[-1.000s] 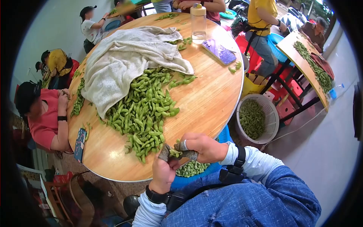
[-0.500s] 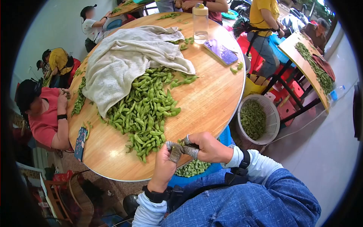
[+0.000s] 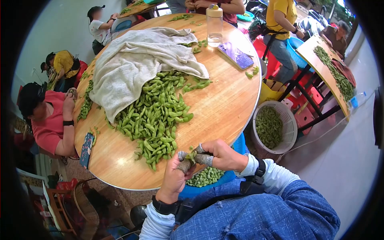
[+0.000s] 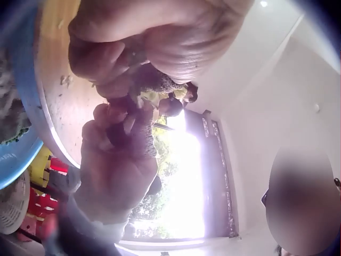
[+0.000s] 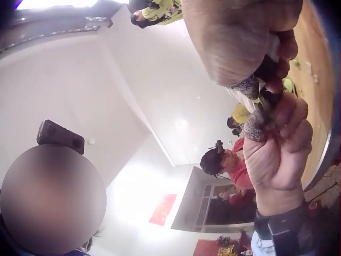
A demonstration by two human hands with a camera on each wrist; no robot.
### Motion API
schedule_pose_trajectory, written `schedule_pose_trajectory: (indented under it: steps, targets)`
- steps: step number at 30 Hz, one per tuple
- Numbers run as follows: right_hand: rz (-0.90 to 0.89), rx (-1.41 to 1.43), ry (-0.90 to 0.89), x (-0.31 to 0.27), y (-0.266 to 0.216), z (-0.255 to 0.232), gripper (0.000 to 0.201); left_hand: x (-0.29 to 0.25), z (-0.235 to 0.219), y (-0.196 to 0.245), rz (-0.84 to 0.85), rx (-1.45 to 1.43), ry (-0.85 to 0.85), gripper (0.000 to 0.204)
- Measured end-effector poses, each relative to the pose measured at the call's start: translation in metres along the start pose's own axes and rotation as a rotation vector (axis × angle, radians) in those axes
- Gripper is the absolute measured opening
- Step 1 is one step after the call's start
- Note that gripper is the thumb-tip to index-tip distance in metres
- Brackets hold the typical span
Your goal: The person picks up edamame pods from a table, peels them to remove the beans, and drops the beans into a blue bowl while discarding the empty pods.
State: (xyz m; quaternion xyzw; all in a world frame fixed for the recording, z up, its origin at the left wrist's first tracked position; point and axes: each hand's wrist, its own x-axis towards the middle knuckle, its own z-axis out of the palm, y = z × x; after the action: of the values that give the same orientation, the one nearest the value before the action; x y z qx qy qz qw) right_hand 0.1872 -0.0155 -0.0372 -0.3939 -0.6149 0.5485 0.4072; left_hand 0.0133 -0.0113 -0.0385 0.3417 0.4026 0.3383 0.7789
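Low in the middle, my left hand (image 3: 175,176) and right hand (image 3: 227,157) pinch a green pod (image 3: 192,155). I think I'm opening it; next needs a push.

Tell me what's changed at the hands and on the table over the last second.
Half a second ago the green pod was mostly hidden; now it shows, poking up between the left hand and right hand, which both pinch it. No release is visible. The towel, pod pile, bottle and purple phone are where they were.
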Motion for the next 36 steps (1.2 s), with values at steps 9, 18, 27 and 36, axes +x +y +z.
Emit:
schedule_pose_trajectory:
  steps: [9,18,27,36]
  targets:
    - [-0.004,0.028,0.026,-0.008,0.005,0.005,0.011,-0.004,-0.003,-0.011,-0.033,-0.096,-0.019,0.026]
    - [0.165,0.327,0.179,-0.022,0.008,-0.018,0.015,-0.014,-0.003,-0.021,0.042,0.26,-0.208,0.024]
    - [0.077,0.714,1.034,-0.083,0.025,-0.124,0.015,-0.022,0.007,-0.024,0.253,0.941,-0.392,0.023]
    - [0.091,0.192,0.597,-0.069,0.027,-0.076,0.016,-0.02,0.013,-0.021,0.252,1.003,-0.395,0.024]
